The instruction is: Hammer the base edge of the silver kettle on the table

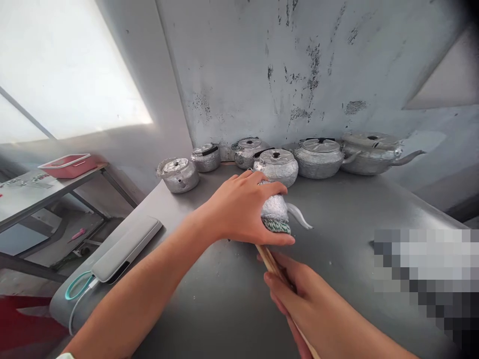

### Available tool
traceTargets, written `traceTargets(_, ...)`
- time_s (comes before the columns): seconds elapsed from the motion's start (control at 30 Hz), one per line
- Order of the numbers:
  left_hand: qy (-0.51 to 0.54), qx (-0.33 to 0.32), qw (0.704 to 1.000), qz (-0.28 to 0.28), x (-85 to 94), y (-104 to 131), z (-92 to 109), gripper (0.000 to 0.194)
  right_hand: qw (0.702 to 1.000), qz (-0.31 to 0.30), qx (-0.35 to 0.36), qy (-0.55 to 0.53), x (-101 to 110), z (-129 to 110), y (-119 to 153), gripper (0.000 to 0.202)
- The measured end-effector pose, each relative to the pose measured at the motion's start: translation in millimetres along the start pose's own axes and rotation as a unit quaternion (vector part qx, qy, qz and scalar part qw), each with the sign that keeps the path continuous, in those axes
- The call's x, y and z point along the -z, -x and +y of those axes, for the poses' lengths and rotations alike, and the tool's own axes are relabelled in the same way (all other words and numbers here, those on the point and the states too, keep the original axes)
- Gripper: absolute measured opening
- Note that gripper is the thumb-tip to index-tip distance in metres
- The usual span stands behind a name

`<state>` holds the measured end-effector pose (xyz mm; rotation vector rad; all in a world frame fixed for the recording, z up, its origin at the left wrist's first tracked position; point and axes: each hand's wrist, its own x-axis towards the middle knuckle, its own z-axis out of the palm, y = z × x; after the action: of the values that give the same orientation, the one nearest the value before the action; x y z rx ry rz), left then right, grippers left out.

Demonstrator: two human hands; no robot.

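Observation:
My left hand (239,207) is wrapped over a small silver kettle (275,205), thumb on the near side and fingers on the far side. The kettle appears tilted, with a curved spout (299,217) pointing right. A green-and-white patterned band (277,227) runs around its edge nearest me. In my right hand (295,289) is a wooden stick (269,260), gripped along its length. The stick's far end reaches the kettle beneath my left thumb; its tip is hidden there.
Several crinkled silver kettles (279,167) stand along the back of the grey table (217,309). A power bank (129,249) with a cable lies at the left edge. Farther left, a pink basket (71,165) sits on another table. A pixelated patch covers the right.

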<state>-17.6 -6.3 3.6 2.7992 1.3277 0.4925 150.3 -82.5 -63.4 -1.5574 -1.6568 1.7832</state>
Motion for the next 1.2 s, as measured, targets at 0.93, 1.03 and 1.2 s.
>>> traceTargets(0.93,0.047,-0.019,0.998,0.035,-14.2,-9.4,-3.7,0.067,0.984,0.027,-0.110,-0.134,-4.1,14.3,3.5,0.047)
traceTargets(1.03,0.048,-0.018,0.998,0.033,-13.7,-9.5,-2.2,0.066,0.986,0.028,-0.084,-0.144,-3.3,13.9,3.8,0.047)
traceTargets(1.2,0.047,-0.011,0.998,0.029,-13.6,-10.1,-1.7,0.066,0.986,0.021,-0.087,-0.139,-3.3,15.4,4.0,0.048)
